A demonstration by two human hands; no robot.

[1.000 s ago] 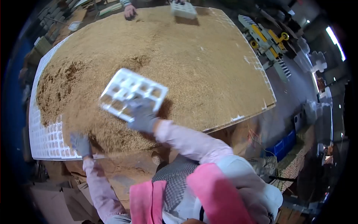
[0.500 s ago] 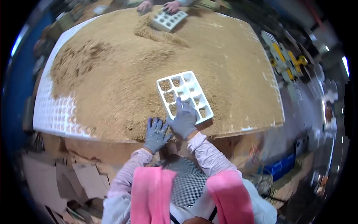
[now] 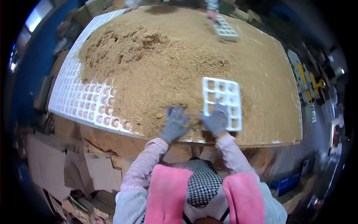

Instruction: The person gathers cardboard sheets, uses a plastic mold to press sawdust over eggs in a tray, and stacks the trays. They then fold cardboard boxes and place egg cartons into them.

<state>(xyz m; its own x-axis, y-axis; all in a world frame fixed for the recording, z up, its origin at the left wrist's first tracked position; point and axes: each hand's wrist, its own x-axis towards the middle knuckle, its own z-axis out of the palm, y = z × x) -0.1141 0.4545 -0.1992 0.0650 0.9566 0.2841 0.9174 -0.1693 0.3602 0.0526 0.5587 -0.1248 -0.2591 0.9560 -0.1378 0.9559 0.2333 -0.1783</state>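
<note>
A white tray with square cells [image 3: 232, 94] sits over the loose brown, sawdust-like material [image 3: 175, 78] spread on the large table. My gloved right hand [image 3: 217, 120] grips its near left part, fingers lying over the cells and thumb out to the left. To the left of it, my gloved left hand [image 3: 175, 124] rests on the brown material with fingers spread, holding nothing. Some of the tray's near cells are covered by my right hand.
White cell trays [image 3: 80, 102] line the table's left side, partly covered by the material. Across the table, another person's hand [image 3: 212, 15] is at a second tray [image 3: 226, 30]. Yellow-and-grey equipment [image 3: 307, 82] stands right; cardboard sheets [image 3: 100, 173] lie below left.
The tray in my right hand has shifted right and turned straighter. My left hand has moved forward over the material. The other person's tray has moved right. The view has shifted.
</note>
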